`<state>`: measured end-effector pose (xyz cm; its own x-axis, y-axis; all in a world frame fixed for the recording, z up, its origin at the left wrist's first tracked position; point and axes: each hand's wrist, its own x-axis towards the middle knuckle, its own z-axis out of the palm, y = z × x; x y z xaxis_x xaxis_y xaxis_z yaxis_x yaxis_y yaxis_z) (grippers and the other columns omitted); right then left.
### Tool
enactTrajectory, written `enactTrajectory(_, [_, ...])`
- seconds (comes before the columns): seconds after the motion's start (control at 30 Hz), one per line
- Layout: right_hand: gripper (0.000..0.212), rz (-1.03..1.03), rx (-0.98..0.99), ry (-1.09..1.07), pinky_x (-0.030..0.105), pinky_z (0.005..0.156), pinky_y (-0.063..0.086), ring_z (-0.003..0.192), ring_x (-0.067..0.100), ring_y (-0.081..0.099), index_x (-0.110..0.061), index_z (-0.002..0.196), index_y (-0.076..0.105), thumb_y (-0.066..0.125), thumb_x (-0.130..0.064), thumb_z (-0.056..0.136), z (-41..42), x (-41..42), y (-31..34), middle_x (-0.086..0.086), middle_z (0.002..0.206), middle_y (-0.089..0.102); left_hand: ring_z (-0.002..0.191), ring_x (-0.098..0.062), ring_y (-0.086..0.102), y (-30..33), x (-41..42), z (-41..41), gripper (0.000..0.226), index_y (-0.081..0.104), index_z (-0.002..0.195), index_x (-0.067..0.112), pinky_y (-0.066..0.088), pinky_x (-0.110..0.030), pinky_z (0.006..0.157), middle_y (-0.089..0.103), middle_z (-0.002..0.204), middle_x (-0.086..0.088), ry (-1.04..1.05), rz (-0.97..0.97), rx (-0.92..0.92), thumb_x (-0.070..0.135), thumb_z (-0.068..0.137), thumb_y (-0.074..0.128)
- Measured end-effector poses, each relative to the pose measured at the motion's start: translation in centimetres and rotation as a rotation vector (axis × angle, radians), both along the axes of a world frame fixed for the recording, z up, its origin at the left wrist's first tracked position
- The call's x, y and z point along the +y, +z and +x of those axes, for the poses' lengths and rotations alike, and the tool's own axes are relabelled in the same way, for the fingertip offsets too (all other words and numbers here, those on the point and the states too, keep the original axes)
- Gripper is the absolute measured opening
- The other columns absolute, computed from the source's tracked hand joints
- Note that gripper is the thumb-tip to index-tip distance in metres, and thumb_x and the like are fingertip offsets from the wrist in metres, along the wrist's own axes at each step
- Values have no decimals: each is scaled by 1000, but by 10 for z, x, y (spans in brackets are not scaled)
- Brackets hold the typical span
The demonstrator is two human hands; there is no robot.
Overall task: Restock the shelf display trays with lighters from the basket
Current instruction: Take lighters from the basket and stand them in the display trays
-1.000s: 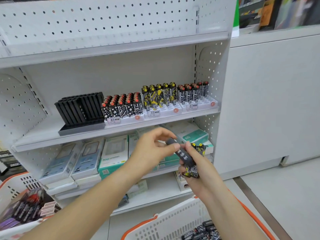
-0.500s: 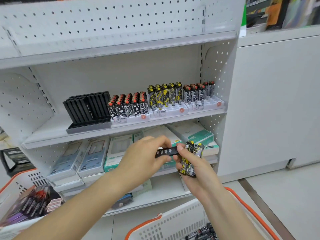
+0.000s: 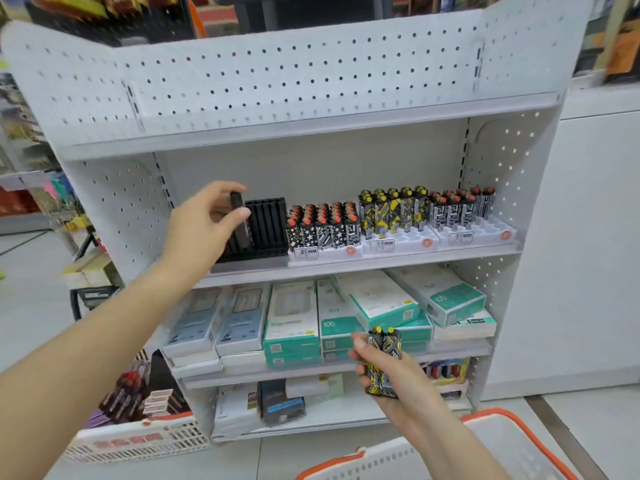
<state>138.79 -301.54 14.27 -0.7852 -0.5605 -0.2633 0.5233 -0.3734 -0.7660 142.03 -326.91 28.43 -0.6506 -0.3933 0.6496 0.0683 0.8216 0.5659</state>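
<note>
A second ago both hands met low in front of the shelves, passing one black lighter between them; now the left hand [image 3: 207,216] has carried that black lighter [image 3: 240,218] up to the black tray [image 3: 263,223] at the left end of the middle shelf [image 3: 363,263], pinching it between thumb and fingertips, so this piece is at the point of going into a slot. The lighter stands nearly upright, its long axis vertical with a slight lean, top end up by the thumb and lower end down among the tray's dividers; whether it is already seated I cannot tell. To the right, three white trays [image 3: 398,242] hold rows of patterned lighters, their front slots unfilled. Lower right, the right hand [image 3: 384,372] grips a bunch of yellow-and-black lighters [image 3: 382,362] upright, caps up, above the white basket [image 3: 381,462] with the orange rim, so more restocking remains
</note>
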Motion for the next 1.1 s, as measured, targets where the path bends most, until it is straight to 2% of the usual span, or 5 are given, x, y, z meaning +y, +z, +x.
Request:
enactTrajectory(0.17, [19,26,-18,-26,19,44,44,54,15,53,4,101,64,65,-1,84,-2,-1,-3,12,71,63,110,-20,53,1,-12,-28,28,62,113,29,41,-35,90,66,102,6,79,-126,-37,32,86,69])
enactTrajectory(0.37, [17,69,-34,-44,20,44,43,54,15,52,3,99,64,67,-3,83,-7,3,-7,11,70,63,114,-29,49,-14,-21,-38,30,66,112,25,36,-42,97,71,95,1,152,-324,-137,32,83,71])
enactTrajectory(0.57, [19,96,-28,-48,20,43,43,52,14,52,1,99,64,68,-7,83,-11,6,-10,9,68,64,115,-37,49,-9,-34,-42,25,71,109,19,38,-46,93,69,108,-9,203,-490,-128,30,87,68])
enactTrajectory(0.93, [31,93,-20,-36,20,43,44,52,15,53,5,108,62,69,-10,82,-10,4,-9,9,68,64,112,-37,52,-4,-34,-43,26,74,104,17,40,-45,92,71,106,-8,211,-547,-148,32,83,72])
enactTrajectory(1.1, [30,19,-49,-63,22,42,45,52,17,54,5,111,60,58,-16,90,-11,6,-6,12,69,65,108,-39,54,-6,-35,-39,25,74,106,14,41,-44,90,72,104,-11,246,-557,-128,28,87,69])
